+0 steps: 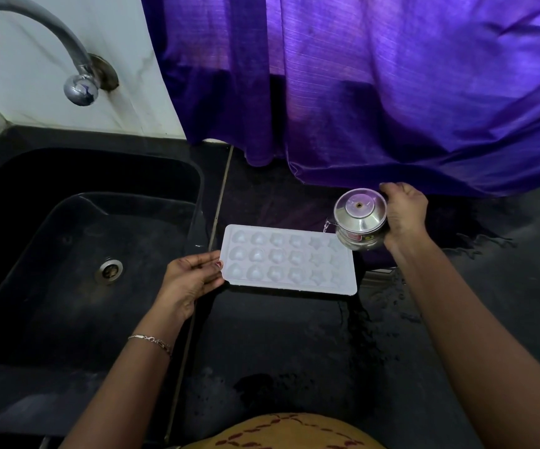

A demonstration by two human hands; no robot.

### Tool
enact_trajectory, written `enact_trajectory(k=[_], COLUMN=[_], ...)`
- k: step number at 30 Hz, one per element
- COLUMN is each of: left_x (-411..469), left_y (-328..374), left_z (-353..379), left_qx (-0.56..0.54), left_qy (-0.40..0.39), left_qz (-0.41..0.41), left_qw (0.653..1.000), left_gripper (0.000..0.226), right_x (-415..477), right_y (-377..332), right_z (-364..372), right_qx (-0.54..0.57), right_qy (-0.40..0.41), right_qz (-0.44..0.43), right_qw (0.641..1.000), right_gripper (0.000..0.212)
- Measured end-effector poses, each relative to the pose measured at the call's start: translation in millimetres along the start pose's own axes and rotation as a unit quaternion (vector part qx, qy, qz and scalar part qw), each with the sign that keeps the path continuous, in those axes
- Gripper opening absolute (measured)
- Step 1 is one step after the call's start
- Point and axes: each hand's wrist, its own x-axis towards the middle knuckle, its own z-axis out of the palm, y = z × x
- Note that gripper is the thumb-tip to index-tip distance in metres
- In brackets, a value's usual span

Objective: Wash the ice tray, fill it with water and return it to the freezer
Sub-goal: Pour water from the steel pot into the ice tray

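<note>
A white plastic ice tray point(289, 259) with three rows of shaped cups lies flat on the black counter point(281, 345), just right of the sink. My left hand point(191, 278) grips the tray's left edge with thumb on top. My right hand point(403, 215) holds a small lidded steel pot point(359, 218) tilted over the tray's far right corner. A thin stream of water runs from the pot's spout into the right-hand cups.
A black sink point(77, 254) with a steel drain fills the left side, under a curved steel tap point(45, 37) on the white wall. A purple curtain point(391, 92) hangs down to the counter behind the tray. Water patches lie on the counter right of the tray.
</note>
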Motion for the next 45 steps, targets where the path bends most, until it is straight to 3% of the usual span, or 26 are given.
enact_trajectory(k=[15, 45], left_x=[-0.1, -1.4], left_y=[-0.2, 0.1], left_z=[0.3, 1.1], left_qx=[-0.006, -0.012], left_qy=[0.001, 0.003], left_qz=[-0.003, -0.007], left_qw=[1.000, 1.000], left_gripper=[0.014, 0.013], right_x=[-6.7, -5.0], right_y=[-5.5, 0.1], right_z=[16.2, 33.2], right_qx=[0.065, -0.019], right_qy=[-0.029, -0.063], right_qz=[0.038, 0.007], right_qw=[0.997, 0.998], right_gripper=[0.024, 0.040])
